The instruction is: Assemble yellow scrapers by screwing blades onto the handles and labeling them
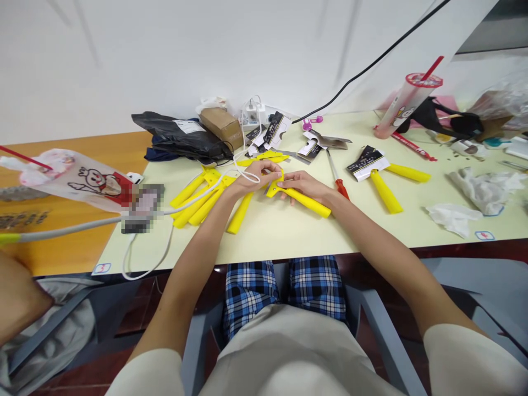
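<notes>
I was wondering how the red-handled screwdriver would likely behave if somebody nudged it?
The screwdriver would probably stay stiff, given its straight metal shaft. It might roll slightly, since its handle looks roughly rounded.

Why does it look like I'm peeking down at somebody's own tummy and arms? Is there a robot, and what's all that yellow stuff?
There's no robot here, just a person working with bare hands. The one picture comes from a camera worn on their head, looking forward and down, so you see about what they see: their shirt, checked shorts and two arms.

The left hand and right hand both hold one yellow tool. More yellow-handled tools lie on the pale tabletop to the left, and two yellow handles stick out on the right.

Also there: a red-handled screwdriver, a black bag, a cardboard box and a cup with a red straw.
</notes>
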Motion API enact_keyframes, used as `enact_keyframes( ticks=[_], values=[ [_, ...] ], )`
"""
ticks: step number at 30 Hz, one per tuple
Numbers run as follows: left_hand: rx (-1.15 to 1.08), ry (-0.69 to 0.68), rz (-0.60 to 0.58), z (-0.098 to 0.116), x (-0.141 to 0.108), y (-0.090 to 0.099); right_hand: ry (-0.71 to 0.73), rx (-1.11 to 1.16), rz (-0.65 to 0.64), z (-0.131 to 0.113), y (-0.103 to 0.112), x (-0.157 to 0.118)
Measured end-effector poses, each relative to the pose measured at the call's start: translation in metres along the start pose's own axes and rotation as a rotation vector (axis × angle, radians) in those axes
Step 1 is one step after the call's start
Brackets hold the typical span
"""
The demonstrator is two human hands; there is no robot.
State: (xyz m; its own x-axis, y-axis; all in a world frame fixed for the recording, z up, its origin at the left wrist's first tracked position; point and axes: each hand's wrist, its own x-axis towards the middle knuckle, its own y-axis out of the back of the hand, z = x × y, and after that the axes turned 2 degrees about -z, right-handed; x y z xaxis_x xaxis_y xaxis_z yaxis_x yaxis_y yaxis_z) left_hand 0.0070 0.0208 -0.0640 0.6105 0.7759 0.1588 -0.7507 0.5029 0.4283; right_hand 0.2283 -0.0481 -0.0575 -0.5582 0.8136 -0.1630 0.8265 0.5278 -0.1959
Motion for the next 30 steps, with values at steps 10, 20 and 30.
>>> enact_keyframes(
  ticks=[10, 20, 30],
  values=[
    [0.097, -0.128, -0.015, 0.0041, -0.0040, 0.0032, 0.005, 0.016, 0.009, 0.0005, 0.0010, -0.0006],
    [0.126, -0.127, 0.026, 0.0023, -0.0030, -0.0014, 0.005, 0.024, 0.004, 0.0028, 0.0033, 0.0002],
    [0.050, -0.113, 0.018, -0.0041, -0.0007, -0.0040, 0.018, 0.003, -0.008, 0.0031, 0.0040, -0.0008]
  ],
)
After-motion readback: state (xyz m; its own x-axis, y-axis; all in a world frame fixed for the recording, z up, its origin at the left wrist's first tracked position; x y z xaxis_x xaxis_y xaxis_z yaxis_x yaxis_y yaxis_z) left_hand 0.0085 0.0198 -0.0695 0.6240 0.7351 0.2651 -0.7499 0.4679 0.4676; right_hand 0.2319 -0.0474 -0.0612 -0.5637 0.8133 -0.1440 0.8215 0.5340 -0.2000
